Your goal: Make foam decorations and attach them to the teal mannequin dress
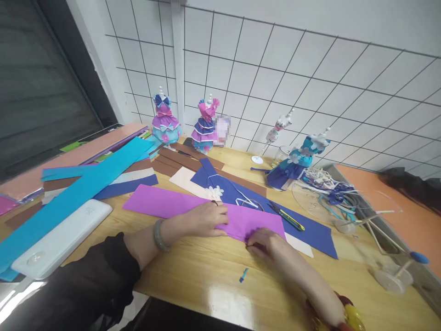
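A long purple sheet (179, 201), which looks like crepe paper, lies across the table before me. My left hand (205, 218) rests on its middle with fingers curled over it, pressed to the near edge. At the near edge further right, my right hand (267, 243) pinches the sheet between thumb and fingers; the fingertips are partly hidden. Under the purple sheet lies a dark blue sheet (310, 234), with a cream sheet (299, 244) showing below. A yellow-green cutter knife (287, 217) and a white cord (248, 201) lie on the blue one, close to white paper flowers (215, 192).
Small dress forms in paper dresses, one pink and purple (166, 119), one blue (296, 161), stand at the back. Left are turquoise strips (89, 184) and a white case (65, 236). Cord scraps (337, 191) and sticks in clear bases (392, 278) lie right; a blue scrap (243, 275) lies in front.
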The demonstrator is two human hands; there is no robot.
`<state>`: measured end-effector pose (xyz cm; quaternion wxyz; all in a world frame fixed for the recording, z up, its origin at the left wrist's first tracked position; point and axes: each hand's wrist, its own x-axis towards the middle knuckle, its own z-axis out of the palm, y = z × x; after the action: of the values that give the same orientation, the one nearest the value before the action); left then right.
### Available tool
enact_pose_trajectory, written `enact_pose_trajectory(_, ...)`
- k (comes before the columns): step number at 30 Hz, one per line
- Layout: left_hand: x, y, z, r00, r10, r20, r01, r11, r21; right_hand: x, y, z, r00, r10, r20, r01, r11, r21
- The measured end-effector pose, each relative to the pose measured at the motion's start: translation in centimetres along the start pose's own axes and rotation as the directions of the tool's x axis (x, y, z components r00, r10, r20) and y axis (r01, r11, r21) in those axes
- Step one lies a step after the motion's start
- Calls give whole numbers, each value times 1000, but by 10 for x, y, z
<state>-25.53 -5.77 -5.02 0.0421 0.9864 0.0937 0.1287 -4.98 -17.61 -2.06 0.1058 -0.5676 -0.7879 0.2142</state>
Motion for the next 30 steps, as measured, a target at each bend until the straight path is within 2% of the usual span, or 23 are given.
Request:
enact_pose_trajectory(3,-1,1,-3,1000,-7,-5,7,1000,-17,3,-2,5,999,-2,-41,1,999,-41)
enact_pose_trajectory(9,-2,4,-2,999,15,-37,-16,1000,-23,12,0,18,983,-141,-121,115,973,-201)
enact_pose_trajectory(13,-2,6,2,999,34,-28,-35,999,-29,13,-1,21,971,-189,-145,149,957,-249)
enact_pose_trajectory(16,-2,5,1,1000,20,-16,-20,999,-44,11,0,22,968,-198,-153,160,959,-232)
enact_pose_trajectory(26,-4,-2,-5,1000,21,-19,-23,993,-119,10,4,23,983,-117,-138,112,993,-46)
enact_pose_trajectory(30,-1,-3,-4,999,34,-31,-37,996,-87,10,6,24,983,-109,-150,108,994,-15)
